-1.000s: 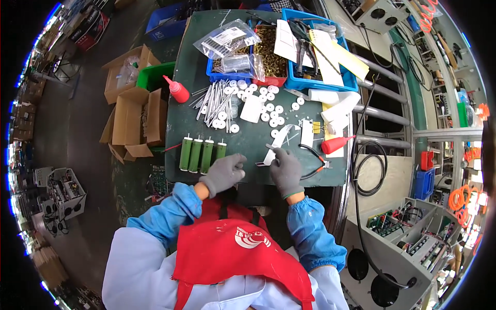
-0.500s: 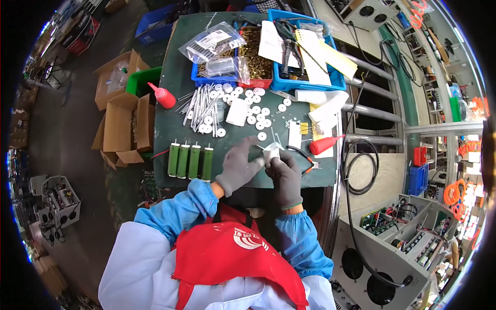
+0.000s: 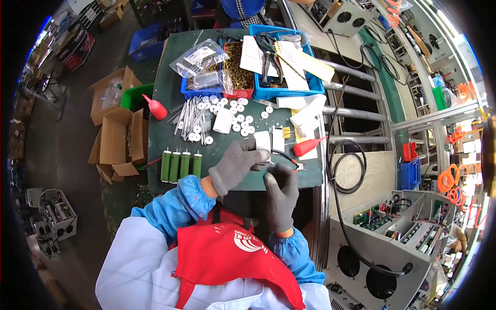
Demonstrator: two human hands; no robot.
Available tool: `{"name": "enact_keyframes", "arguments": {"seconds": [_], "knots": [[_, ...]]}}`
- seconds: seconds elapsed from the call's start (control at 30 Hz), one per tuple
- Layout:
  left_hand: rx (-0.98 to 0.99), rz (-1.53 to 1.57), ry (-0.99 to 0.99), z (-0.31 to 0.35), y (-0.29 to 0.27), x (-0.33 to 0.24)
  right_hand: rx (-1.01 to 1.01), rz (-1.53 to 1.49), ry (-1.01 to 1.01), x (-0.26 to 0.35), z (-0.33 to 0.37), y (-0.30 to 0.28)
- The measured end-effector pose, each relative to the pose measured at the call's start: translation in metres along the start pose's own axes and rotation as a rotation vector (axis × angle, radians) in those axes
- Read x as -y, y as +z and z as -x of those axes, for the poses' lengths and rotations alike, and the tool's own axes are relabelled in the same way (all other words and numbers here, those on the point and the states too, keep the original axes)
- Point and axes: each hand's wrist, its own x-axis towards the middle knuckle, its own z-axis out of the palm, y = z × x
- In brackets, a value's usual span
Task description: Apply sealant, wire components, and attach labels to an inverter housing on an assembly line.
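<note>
My left hand [image 3: 236,164], in a grey glove, is closed over the bench's near edge; a thin pale tip shows at its fingertips, its kind unclear. My right hand [image 3: 281,199], also gloved, is just to its right, thumb and curled fingers apart, with nothing visible between them. Just beyond the left fingers is a white sheet-like piece [image 3: 262,138]. Pliers with dark and orange handles [image 3: 285,156] lie beyond the right hand. Several green cylinders with white ends [image 3: 175,166] stand in a row at left. Metal rods [image 3: 191,117] and white discs [image 3: 244,124] lie farther back.
Red squeeze bottles lie right [image 3: 307,147] and stand left [image 3: 157,109] on the green bench [image 3: 232,183]. Behind are a blue bin [image 3: 289,94] with tools and papers, and a red bin [image 3: 238,93] of brass-coloured parts. Rollers [image 3: 356,111] and a black cable [image 3: 336,183] are at right.
My hands have parted: the right has drawn down toward me with its fingers opening. The white piece they held together is now beyond the left fingertips. The view has shifted slightly.
</note>
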Motion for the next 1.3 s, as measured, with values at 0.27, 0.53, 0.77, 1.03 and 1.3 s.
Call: {"name": "enact_keyframes", "arguments": {"seconds": [0.27, 0.53, 0.77, 1.03, 1.3], "knots": [[0.088, -0.223, -0.027, 0.015, -0.011, -0.019, 0.121, 0.29, -0.289, 0.015, -0.006, 0.001], [0.045, -0.15, 0.419, 0.064, -0.037, -0.003, 0.118, 0.148, -0.063, 0.032, 0.02, 0.043], [-0.014, -0.163, 0.358, 0.111, -0.088, 0.002, 0.266, 0.218, -0.062, 0.034, 0.055, 0.089], [-0.299, -0.376, 0.601, 0.181, -0.113, 0.005, 0.49, 0.476, -0.214, 0.036, 0.089, 0.119], [-0.403, 0.051, 0.357, 0.267, -0.129, 0.027, 0.518, 0.686, -0.832, 0.012, 0.152, 0.145]]}}
